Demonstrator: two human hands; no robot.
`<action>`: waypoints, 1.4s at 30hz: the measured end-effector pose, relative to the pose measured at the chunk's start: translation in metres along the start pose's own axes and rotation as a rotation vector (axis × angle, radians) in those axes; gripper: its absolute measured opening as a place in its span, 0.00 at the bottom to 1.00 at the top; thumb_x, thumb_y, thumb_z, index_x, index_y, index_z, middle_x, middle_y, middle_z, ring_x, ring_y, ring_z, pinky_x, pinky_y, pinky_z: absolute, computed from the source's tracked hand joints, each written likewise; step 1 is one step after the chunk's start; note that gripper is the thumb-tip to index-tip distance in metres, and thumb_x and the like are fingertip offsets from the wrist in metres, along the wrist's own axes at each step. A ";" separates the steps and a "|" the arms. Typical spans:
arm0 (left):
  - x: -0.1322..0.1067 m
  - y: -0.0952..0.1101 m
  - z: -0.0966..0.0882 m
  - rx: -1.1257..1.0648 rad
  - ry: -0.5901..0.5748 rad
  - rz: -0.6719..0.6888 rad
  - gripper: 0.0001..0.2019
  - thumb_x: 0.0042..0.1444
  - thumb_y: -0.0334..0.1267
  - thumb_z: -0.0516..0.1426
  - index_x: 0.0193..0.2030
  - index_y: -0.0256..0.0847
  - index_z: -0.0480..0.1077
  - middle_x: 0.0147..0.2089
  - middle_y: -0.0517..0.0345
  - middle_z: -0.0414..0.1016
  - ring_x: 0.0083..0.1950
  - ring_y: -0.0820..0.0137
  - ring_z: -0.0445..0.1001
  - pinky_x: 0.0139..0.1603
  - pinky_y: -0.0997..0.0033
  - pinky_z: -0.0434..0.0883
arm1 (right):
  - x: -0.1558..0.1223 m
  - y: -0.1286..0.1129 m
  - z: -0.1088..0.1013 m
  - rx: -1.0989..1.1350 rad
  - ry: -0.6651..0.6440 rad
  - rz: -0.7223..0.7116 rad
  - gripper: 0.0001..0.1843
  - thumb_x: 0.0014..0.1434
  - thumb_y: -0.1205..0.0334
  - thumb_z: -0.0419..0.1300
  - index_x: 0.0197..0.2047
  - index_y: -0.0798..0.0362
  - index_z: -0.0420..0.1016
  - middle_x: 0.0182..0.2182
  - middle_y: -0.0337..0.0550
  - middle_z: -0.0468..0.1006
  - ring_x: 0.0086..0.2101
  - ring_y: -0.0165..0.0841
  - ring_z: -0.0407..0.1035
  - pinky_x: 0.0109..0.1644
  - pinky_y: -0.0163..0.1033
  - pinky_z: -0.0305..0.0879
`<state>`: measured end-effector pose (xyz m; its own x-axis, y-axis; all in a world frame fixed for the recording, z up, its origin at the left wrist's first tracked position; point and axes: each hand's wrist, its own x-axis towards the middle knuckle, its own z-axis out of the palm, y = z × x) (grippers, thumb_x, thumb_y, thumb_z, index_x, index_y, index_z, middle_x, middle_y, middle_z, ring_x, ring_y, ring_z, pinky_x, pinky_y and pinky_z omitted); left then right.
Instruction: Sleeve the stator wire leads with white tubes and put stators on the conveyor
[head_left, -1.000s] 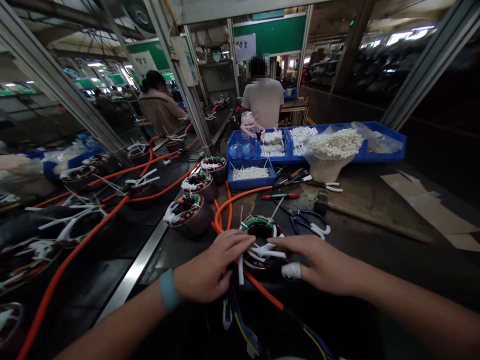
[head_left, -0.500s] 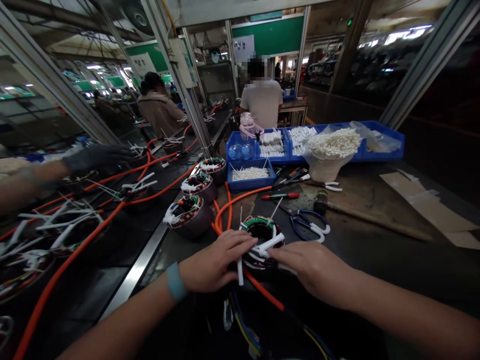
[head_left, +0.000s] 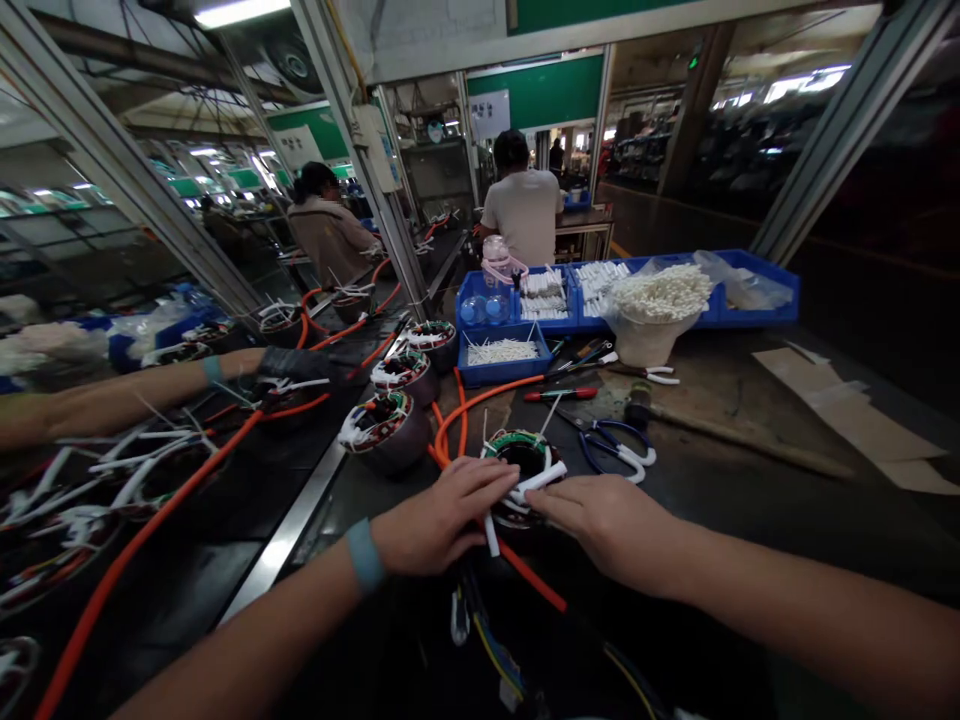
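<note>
Right hand (head_left: 600,520): fingers drawn together to a narrow pinch on one thick white sleeve (head_left: 546,480), smooth and tubular. Left hand (head_left: 454,510): fingers flattish over the near-left rim, thumb spread below; can't tell if it has hold of anything. One wound ring (head_left: 516,438) sits right between and under both hands: round, open bore, green and white at the far rim, two thin strands sticking up. One short white tube (head_left: 492,535) hangs just below the left fingers. Beyond the grip to the right: one pair of scissors (head_left: 616,448), blue-and-white looped handles, then one mallet (head_left: 637,405), long wooden shaft. Straight ahead: one red marker-like tool (head_left: 561,394), one small blue plastic tray (head_left: 469,372) of thin white sticks. Left of the grip, beyond the orange cable (head_left: 450,405): three more wound units (head_left: 390,445) in a row, dark smooth cylinders. Farther left, one dark-gloved co-worker's hand (head_left: 300,365). Far right: flat brown cardboard (head_left: 840,400).
</note>
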<state>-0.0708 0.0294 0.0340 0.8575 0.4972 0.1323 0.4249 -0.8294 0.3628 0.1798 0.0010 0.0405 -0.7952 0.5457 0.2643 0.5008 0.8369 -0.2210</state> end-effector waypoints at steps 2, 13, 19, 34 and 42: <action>-0.001 -0.007 -0.005 0.050 -0.019 0.047 0.35 0.58 0.36 0.56 0.68 0.47 0.43 0.66 0.44 0.54 0.66 0.58 0.54 0.63 0.51 0.57 | 0.000 -0.001 0.001 0.006 0.023 0.026 0.16 0.60 0.73 0.47 0.49 0.59 0.69 0.40 0.55 0.77 0.37 0.37 0.73 0.40 0.41 0.68; 0.014 -0.024 0.051 0.240 0.506 0.134 0.26 0.64 0.53 0.39 0.56 0.39 0.64 0.40 0.49 0.75 0.44 0.64 0.71 0.48 0.58 0.66 | 0.002 0.004 0.013 0.160 0.235 0.157 0.24 0.48 0.78 0.46 0.46 0.58 0.72 0.37 0.50 0.80 0.35 0.37 0.73 0.38 0.39 0.68; 0.024 -0.004 0.052 0.128 0.620 -0.039 0.22 0.64 0.51 0.43 0.42 0.37 0.71 0.33 0.52 0.73 0.37 0.65 0.69 0.42 0.61 0.64 | -0.003 -0.003 0.027 0.145 0.310 0.202 0.25 0.47 0.77 0.46 0.46 0.56 0.71 0.34 0.49 0.79 0.32 0.36 0.72 0.37 0.38 0.68; 0.037 0.035 0.020 0.203 0.263 -0.400 0.13 0.58 0.37 0.56 0.50 0.45 0.70 0.36 0.55 0.71 0.40 0.63 0.68 0.44 0.60 0.64 | -0.025 -0.036 0.048 -0.014 0.407 0.266 0.33 0.52 0.79 0.44 0.62 0.57 0.50 0.45 0.51 0.76 0.40 0.36 0.73 0.40 0.40 0.71; 0.037 0.037 0.022 0.173 0.209 -0.338 0.09 0.61 0.36 0.50 0.40 0.42 0.71 0.36 0.56 0.69 0.40 0.65 0.66 0.49 0.58 0.59 | 0.009 -0.015 -0.002 -0.403 0.024 0.142 0.10 0.57 0.74 0.53 0.41 0.61 0.72 0.28 0.47 0.76 0.27 0.38 0.70 0.27 0.40 0.63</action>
<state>-0.0163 0.0113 0.0320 0.5925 0.7741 0.2230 0.7290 -0.6330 0.2604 0.1657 -0.0067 0.0480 -0.7030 0.6535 0.2806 0.7020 0.7009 0.1265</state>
